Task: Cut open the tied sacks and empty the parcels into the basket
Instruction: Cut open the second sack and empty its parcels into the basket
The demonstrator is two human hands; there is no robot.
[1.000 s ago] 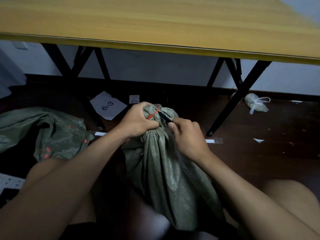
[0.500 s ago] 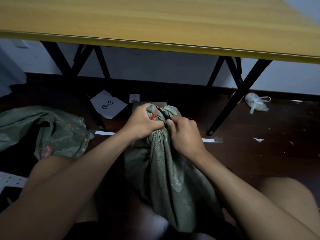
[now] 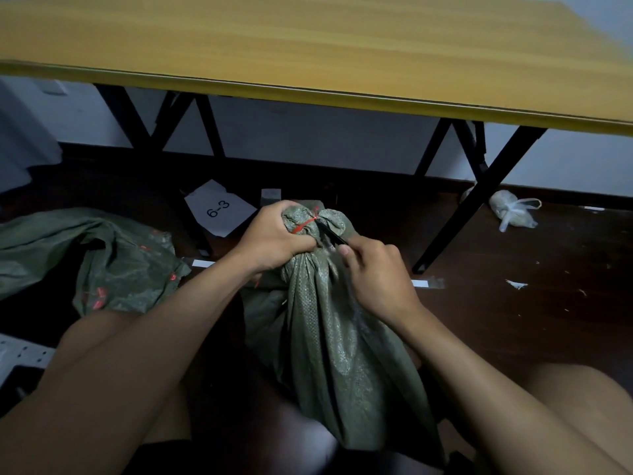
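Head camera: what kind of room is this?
Probably a parcel sorting room or storeroom. A person sits on a dark floor by a folding table, gripping a tied green woven sack; a paper marked 6-3 lies nearby.

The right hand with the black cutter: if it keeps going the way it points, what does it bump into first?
Probably the red tie on the sack neck: the right hand aims its cutter there.
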